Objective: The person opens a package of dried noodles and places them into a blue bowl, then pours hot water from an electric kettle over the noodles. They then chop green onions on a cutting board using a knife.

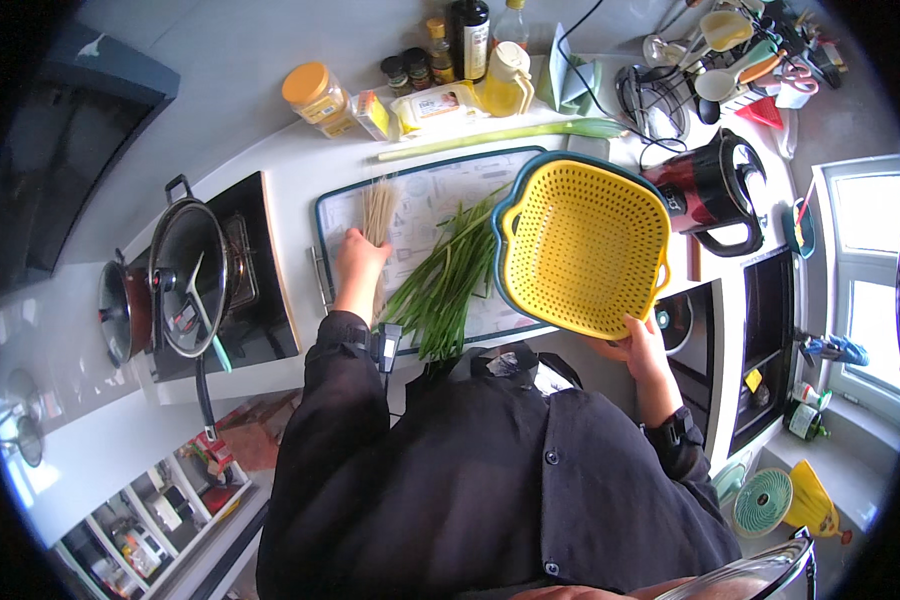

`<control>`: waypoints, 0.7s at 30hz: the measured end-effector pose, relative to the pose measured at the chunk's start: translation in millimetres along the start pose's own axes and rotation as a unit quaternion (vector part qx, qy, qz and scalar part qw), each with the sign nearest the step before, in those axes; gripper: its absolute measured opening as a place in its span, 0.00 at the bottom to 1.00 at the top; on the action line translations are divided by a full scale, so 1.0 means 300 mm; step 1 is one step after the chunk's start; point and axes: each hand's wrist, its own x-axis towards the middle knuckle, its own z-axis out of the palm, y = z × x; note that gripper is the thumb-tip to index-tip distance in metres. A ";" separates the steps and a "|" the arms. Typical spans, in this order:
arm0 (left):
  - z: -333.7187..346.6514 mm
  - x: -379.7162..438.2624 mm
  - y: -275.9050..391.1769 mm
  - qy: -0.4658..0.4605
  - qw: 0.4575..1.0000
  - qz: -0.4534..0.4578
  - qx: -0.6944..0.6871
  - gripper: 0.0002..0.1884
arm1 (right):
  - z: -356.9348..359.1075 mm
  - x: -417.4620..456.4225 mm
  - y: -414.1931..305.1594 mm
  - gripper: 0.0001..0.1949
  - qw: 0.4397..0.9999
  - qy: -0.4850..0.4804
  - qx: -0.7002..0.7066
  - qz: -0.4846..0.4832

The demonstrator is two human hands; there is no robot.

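Observation:
My left hand (pixel 362 259) is closed around a bundle of thin, dry noodles (pixel 379 210), held upright-looking over the left part of a patterned cutting board (pixel 435 187) with a dark blue rim. Long green chives (pixel 450 285) lie on the board between my hands, their ends reaching its near edge. With my right hand (pixel 641 349) I grip the near rim of a yellow perforated drain basket (pixel 589 247). The basket sits nested in a dark blue basin (pixel 501 262), of which only the left and far edges show. Both appear tilted over the board's right side.
A leek (pixel 495 139) lies behind the board, before bottles and jars (pixel 315 94). Left is a lidded pan (pixel 187 277) on the cooktop (pixel 266 300). An electric kettle-like appliance (pixel 709 191) stands right, near the sink (pixel 765 330). An open drawer (pixel 157 517) is at lower left.

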 end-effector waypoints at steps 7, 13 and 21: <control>-0.006 -0.019 -0.016 -0.003 0.985 0.107 0.137 0.22 | 0.022 0.030 0.092 0.26 0.998 -0.027 0.051 -0.011; -0.079 -0.064 -0.041 -0.025 0.996 0.087 0.024 0.21 | 0.071 0.005 0.085 0.25 0.999 -0.011 0.046 -0.014; -0.512 -0.209 0.319 -0.104 0.872 0.304 -0.370 0.07 | 0.127 -0.032 0.077 0.27 0.999 0.003 0.042 -0.031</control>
